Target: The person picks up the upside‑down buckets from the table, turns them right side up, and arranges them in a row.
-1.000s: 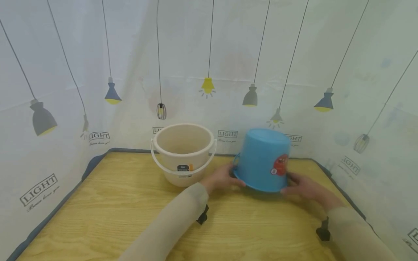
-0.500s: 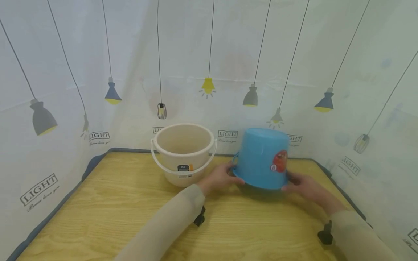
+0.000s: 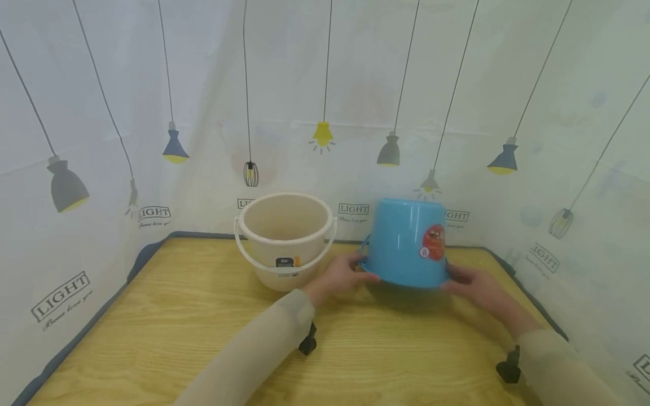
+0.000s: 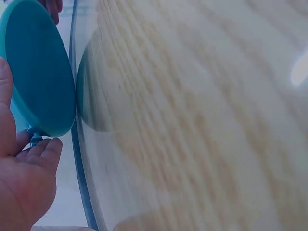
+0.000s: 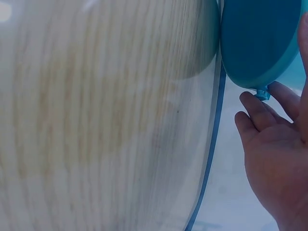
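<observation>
A blue bucket (image 3: pixel 401 242) with a red sticker hangs upside down just above the table at the right, its mouth tipped a little toward me. My left hand (image 3: pixel 345 273) grips its rim on the left, close to the blue handle (image 3: pixel 363 247). On the opposite side, my right hand (image 3: pixel 477 286) holds the rim, thumb in front. Both wrist views show the bucket's dark inside (image 4: pixel 41 67) and the handle joints (image 5: pixel 262 93) by the fingers. Left of it, a beige bucket (image 3: pixel 284 249) stands upright with its white handle hanging in front.
The wooden table (image 3: pixel 203 316) lies beneath, its surface reflecting the bucket in both wrist views. A pale curtain (image 3: pixel 284 84) printed with hanging lamps surrounds the back and sides. My left forearm passes in front of the beige bucket's lower right.
Both hands have raised the blue bucket slightly and tilted its mouth toward me, so its base top has gone from sight. The beige bucket stays put.
</observation>
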### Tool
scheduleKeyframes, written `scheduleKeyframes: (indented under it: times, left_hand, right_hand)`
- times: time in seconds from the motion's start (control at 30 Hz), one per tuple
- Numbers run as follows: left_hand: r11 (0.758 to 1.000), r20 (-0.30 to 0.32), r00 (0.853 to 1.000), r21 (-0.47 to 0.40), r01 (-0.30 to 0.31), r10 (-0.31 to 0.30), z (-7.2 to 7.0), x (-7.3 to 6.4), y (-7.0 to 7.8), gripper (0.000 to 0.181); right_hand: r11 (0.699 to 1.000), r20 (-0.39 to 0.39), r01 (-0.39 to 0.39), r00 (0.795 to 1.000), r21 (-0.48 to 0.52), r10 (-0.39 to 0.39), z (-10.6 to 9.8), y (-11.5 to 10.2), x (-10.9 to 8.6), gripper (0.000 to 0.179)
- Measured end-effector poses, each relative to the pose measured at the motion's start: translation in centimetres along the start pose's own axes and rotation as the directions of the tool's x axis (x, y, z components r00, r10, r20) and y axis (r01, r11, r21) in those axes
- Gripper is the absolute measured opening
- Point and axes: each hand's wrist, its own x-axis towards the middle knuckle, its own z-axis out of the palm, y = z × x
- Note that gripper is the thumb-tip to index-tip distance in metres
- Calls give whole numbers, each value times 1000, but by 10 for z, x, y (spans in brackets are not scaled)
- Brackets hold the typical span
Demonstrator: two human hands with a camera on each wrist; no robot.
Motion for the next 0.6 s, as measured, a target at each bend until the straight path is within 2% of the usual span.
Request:
scheduleKeyframes:
  times: [0.27,0.43,0.6]
  left_hand:
    - [997,-13,999,-69,-31,30,-1,-5,-3,83]
    - [990,-23,998,-132,-55,52,-2,-8,-4,75]
    - [987,-44,998,-149,-58,52,-3,-8,-5,67]
  right_hand:
    - [1000,-25,9,1000,27,-8,2,-3,-4,89]
    - [1000,-49,13,999,20,-12,1,1,-6,82]
    - [998,-80,48,996,26,-46,-2,7,-8,73]
